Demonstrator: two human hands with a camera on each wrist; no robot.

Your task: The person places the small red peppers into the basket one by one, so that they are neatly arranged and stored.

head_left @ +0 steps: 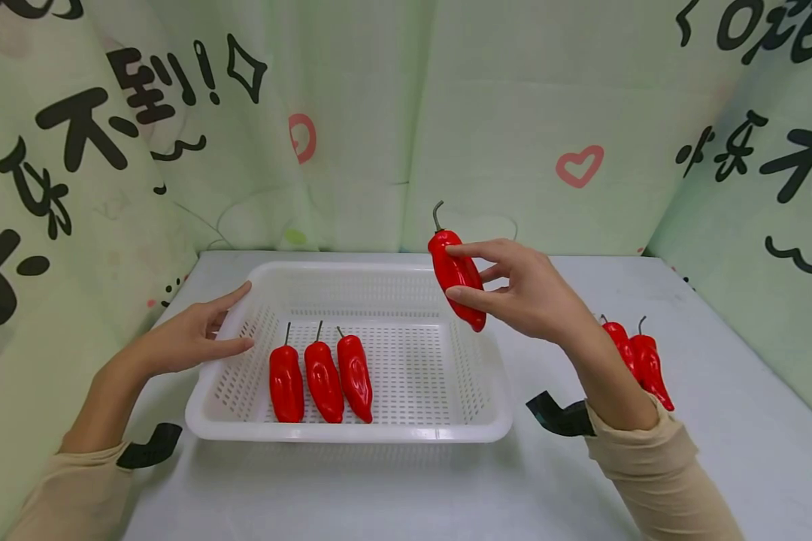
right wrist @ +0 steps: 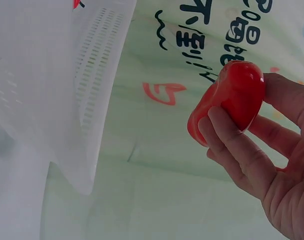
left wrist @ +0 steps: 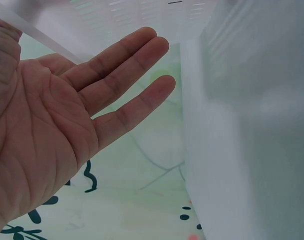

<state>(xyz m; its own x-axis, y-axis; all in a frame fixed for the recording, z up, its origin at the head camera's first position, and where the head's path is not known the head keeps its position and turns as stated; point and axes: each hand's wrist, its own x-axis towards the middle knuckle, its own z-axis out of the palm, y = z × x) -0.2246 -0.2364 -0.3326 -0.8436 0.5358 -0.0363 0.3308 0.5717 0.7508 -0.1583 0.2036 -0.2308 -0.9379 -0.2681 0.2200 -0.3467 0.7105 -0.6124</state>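
My right hand (head_left: 514,289) pinches a red chili pepper (head_left: 456,278) between thumb and fingers, above the right side of a white plastic basket (head_left: 352,433). The pepper's curved stem points up. In the right wrist view, the glossy pepper (right wrist: 236,97) sits between the thumb and the fingertips. Three more red peppers (head_left: 324,382) lie side by side on the basket's slotted floor, stems toward the back. At the basket's left rim is my left hand (head_left: 189,334), thumb across the rim. The left wrist view has its fingers (left wrist: 134,107) straight, beside the basket's outer wall.
Several red peppers (head_left: 649,364) lie on the white table (head_left: 737,451) at the right, partly hidden behind my right forearm. A pale green curtain (head_left: 487,113) with black writing and red hearts encloses the back and both sides.
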